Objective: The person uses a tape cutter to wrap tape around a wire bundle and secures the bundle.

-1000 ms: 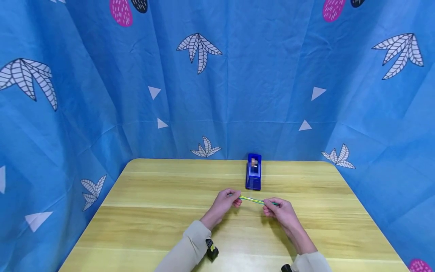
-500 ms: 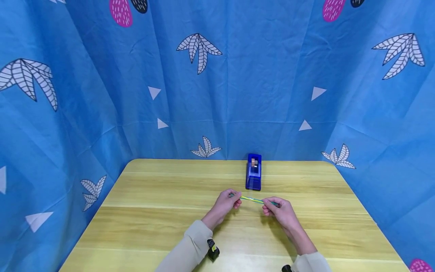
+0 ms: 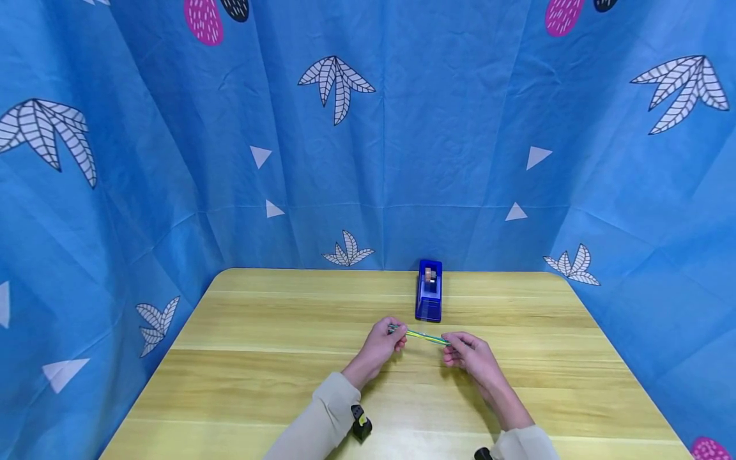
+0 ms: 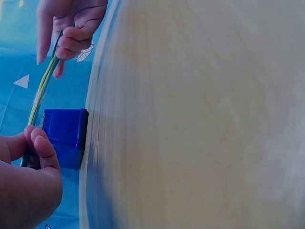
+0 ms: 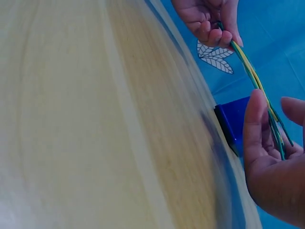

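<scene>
A thin bundle of green and yellow wires (image 3: pixel 424 337) is stretched between both hands, above the table just in front of the tape dispenser (image 3: pixel 428 310). My left hand (image 3: pixel 376 345) pinches the left part of the bundle between thumb and fingers. At the other end, fingers of my right hand (image 3: pixel 474 361) curl around the wires. In the right wrist view the right thumb (image 5: pixel 293 109) stands apart from the bundle, and loose wire ends (image 5: pixel 282 143) spread inside that hand. A shiny, clear band, seemingly tape, shows midway along the wires (image 4: pixel 38 100) in the left wrist view.
The blue dispenser, with a tape roll (image 3: pixel 428 275) in it, stands near the back edge of the wooden table (image 3: pixel 276 319). A patterned blue curtain (image 3: pixel 437 160) hangs behind the table and along both sides. Black wrist cameras (image 3: pixel 361 423) are strapped at the sleeves.
My right hand has shifted slightly left along the bundle, and the wire ends beyond its fingers show less in the head view. The left hand has barely moved.
</scene>
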Action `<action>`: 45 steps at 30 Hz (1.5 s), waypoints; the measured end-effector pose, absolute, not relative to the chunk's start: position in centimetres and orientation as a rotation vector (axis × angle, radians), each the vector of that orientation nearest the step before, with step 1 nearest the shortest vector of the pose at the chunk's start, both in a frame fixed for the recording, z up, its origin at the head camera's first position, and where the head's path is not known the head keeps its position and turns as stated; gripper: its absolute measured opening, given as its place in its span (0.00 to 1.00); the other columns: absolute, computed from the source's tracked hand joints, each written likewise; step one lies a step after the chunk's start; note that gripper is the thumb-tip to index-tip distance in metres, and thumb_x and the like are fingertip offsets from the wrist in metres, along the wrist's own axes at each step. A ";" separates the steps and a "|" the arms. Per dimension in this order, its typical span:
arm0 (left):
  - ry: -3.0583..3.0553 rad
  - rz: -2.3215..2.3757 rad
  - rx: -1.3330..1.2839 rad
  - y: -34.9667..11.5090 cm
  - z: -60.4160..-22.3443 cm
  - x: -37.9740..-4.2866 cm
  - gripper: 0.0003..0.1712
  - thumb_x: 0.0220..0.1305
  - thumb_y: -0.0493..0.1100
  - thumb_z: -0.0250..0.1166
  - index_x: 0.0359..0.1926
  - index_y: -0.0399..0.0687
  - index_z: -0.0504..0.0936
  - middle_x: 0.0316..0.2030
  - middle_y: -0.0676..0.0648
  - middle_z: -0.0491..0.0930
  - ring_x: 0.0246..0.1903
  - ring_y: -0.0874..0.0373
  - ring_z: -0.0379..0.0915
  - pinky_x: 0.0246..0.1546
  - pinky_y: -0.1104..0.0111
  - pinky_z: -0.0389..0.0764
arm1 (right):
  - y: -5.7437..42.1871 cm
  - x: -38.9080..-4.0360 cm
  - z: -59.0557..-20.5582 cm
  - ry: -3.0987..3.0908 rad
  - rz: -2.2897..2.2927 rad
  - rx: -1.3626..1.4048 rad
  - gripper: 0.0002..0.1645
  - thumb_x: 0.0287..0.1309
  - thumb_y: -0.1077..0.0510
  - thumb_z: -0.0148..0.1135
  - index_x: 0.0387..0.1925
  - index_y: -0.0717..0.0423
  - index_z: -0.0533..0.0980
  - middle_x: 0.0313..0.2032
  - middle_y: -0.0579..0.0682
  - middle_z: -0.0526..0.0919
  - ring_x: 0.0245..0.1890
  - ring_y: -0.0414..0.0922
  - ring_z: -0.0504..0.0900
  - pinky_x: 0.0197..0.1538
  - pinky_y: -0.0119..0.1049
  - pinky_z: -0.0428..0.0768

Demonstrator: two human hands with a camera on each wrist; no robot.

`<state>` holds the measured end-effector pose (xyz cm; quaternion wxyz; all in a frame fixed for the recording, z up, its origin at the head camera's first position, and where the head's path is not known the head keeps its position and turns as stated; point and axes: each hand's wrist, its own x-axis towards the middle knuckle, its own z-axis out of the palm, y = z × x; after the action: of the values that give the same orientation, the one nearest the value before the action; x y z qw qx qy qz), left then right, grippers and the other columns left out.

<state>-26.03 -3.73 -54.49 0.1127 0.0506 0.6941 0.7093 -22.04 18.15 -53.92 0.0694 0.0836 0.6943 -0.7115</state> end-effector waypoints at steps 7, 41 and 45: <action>2.027 2.126 0.182 -3.7 -54.3 -26.2 0.05 0.77 0.35 0.57 0.45 0.35 0.76 0.30 0.50 0.76 0.30 0.61 0.72 0.33 0.74 0.76 | 18.5 -22.2 -54.0 1.989 -2.162 0.270 0.30 0.81 0.48 0.49 0.64 0.72 0.70 0.38 0.53 0.83 0.34 0.43 0.84 0.42 0.33 0.87; 2.025 2.069 0.140 -4.0 -54.8 -26.7 0.15 0.79 0.44 0.58 0.52 0.34 0.77 0.33 0.48 0.80 0.32 0.59 0.77 0.38 0.70 0.83 | 19.3 -22.5 -53.3 2.144 -2.157 0.121 0.17 0.72 0.63 0.62 0.55 0.73 0.79 0.35 0.54 0.89 0.31 0.39 0.87 0.43 0.33 0.89; 2.013 2.083 0.134 -4.0 -54.8 -26.7 0.14 0.78 0.43 0.58 0.51 0.34 0.78 0.33 0.48 0.80 0.32 0.60 0.77 0.39 0.71 0.82 | 19.3 -22.6 -53.4 2.154 -2.157 0.120 0.18 0.72 0.63 0.61 0.55 0.74 0.78 0.35 0.55 0.88 0.31 0.39 0.87 0.43 0.33 0.89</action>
<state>-26.75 -4.02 -54.82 0.1206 0.0460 0.6890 0.7132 -22.59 19.26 -53.38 0.0454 0.0393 0.7053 -0.7064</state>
